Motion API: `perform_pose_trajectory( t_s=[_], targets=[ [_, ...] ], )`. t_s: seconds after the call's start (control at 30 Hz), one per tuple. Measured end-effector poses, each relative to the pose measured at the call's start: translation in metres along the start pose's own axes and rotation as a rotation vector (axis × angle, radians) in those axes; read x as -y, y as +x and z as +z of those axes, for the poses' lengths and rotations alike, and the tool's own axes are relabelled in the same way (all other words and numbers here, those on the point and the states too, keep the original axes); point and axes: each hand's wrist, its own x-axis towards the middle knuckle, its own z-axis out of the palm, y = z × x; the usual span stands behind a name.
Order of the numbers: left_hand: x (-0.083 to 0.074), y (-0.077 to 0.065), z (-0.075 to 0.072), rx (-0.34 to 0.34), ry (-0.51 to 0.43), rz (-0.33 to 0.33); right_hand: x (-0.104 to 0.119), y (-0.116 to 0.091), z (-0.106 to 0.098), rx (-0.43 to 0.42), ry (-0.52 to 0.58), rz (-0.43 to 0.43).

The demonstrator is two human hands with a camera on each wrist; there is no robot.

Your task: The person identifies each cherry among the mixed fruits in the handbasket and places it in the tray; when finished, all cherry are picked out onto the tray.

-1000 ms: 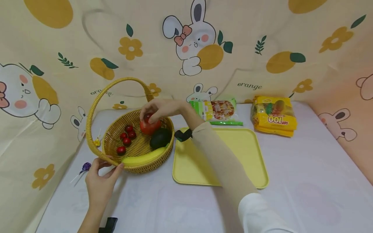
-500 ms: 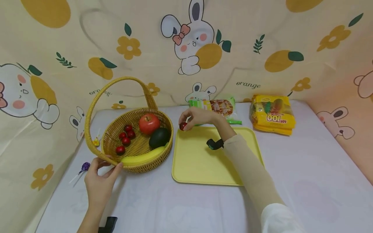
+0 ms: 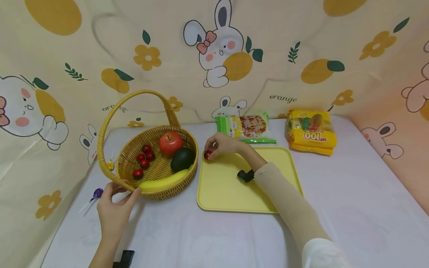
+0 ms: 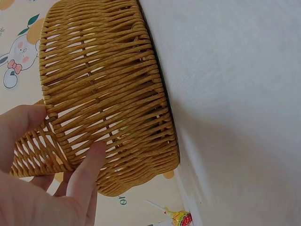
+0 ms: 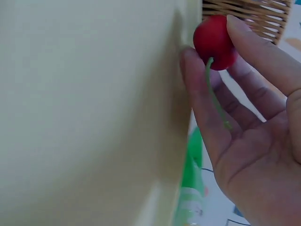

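In the head view my left hand grips the wicker basket where the handle meets the rim, with thumb and fingers on either side. The left wrist view shows a fingertip against the woven wall. My right hand pinches a red cherry between thumb and fingers at the back-left corner of the yellow tray. A green stem hangs from the cherry in the right wrist view. Inside the basket lie several cherries, a red apple-like fruit, an avocado and a banana.
Behind the tray lies a green-and-white food packet. A yellow candy bag stands at the back right. Left of the basket are a purple lollipop and a yellow lollipop. A printed cloth hangs behind the table.
My right hand has come out of the basket with a cherry and moved right, then lowered toward the tray's back-left corner. My left hand has stayed on the basket.
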Motion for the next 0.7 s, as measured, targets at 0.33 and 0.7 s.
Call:
perform_pose_trajectory(
  t_s=[0.33,0.7],
  targets=[
    [0.003,0.001,0.000,0.002,0.002,0.019,-0.008,0.001,0.007,-0.061,-0.030,0.007],
    [0.003,0.001,0.000,-0.002,0.006,0.024,0.012,-0.011,-0.002,-0.086,-0.160,0.058]
  ],
)
